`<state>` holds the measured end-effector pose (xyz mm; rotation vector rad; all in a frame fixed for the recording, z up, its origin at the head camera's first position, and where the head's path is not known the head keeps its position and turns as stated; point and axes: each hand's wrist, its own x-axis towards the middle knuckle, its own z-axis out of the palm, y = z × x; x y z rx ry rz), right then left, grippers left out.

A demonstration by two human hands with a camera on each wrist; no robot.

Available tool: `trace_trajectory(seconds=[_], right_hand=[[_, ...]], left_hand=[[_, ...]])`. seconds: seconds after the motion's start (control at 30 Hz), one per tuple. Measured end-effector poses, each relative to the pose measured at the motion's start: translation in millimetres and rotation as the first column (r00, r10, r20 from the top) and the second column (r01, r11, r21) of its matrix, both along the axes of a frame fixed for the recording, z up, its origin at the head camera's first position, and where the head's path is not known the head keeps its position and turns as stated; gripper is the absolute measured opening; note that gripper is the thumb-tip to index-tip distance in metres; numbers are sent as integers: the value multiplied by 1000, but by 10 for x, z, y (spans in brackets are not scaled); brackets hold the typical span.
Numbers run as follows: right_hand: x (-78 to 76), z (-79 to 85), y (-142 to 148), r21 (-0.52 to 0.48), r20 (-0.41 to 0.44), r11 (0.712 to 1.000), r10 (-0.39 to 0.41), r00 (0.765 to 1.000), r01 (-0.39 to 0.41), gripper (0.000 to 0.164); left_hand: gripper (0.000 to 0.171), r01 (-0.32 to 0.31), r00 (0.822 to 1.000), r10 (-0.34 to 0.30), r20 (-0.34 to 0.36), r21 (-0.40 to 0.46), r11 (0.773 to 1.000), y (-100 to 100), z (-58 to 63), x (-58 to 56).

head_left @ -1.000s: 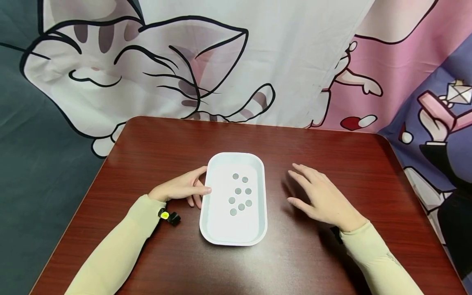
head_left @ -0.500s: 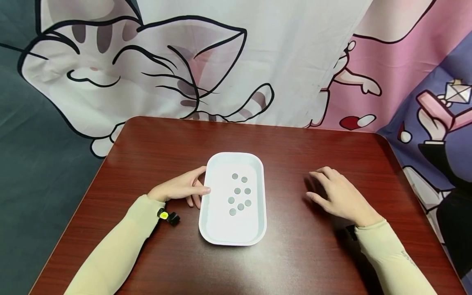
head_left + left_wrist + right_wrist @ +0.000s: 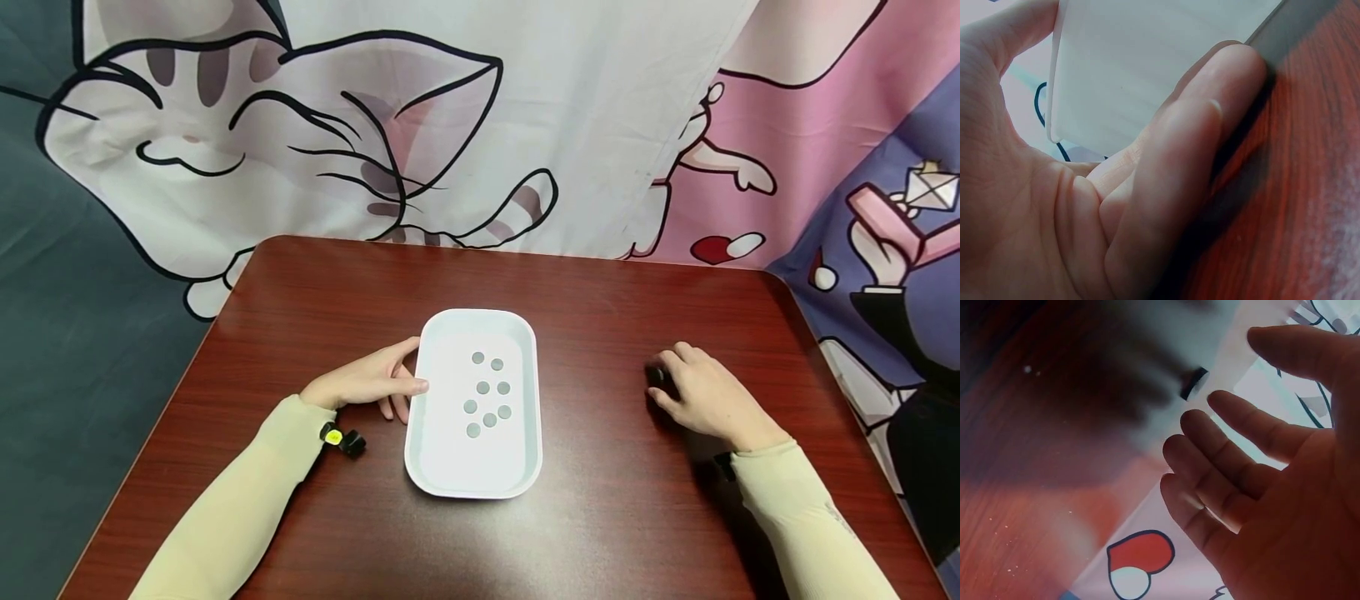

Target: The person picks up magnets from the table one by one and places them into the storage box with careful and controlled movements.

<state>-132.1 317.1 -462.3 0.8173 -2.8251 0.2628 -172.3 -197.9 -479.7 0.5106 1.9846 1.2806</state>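
A white shallow tray (image 3: pixel 472 467) with rounded corners lies on the table in the head view. Several small flat grey round pieces (image 3: pixel 483 387) are spread over its middle. My left hand (image 3: pixel 367 379) grips the tray's left edge, thumb over the rim and fingers at its outer side and below; in the left wrist view they lie against the tray wall (image 3: pixel 1122 75). Right of the tray, my right hand (image 3: pixel 712 398) is low over the table with fingers bent loosely. A small black disc with a pale face (image 3: pixel 1194 384) lies beyond its spread fingertips, apart from them.
The brown wood table (image 3: pixel 570 533) carries all this. A printed cloth (image 3: pixel 600 125) with cartoon figures hangs behind its far edge. A black wrist device (image 3: pixel 343 439) with a yellow spot is on the left wrist. Something black (image 3: pixel 922 467) stands beyond the table's right edge.
My right hand has moved right, away from the tray, and its fingers have bent more. The left hand, the tray and the grey pieces have stayed in place.
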Motion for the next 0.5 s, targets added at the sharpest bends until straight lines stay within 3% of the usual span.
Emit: trace_trajectory(seconds=[0.2, 0.5], right_hand=[[-41, -34, 35, 3, 22, 1000, 0, 1000, 0, 25], [-98, -6, 24, 22, 136, 995, -95, 986, 93, 21]], left_hand=[[79, 1, 1000, -1, -1, 6, 1000, -3, -14, 2], [83, -7, 1000, 7, -3, 3, 1000, -10, -12, 4]])
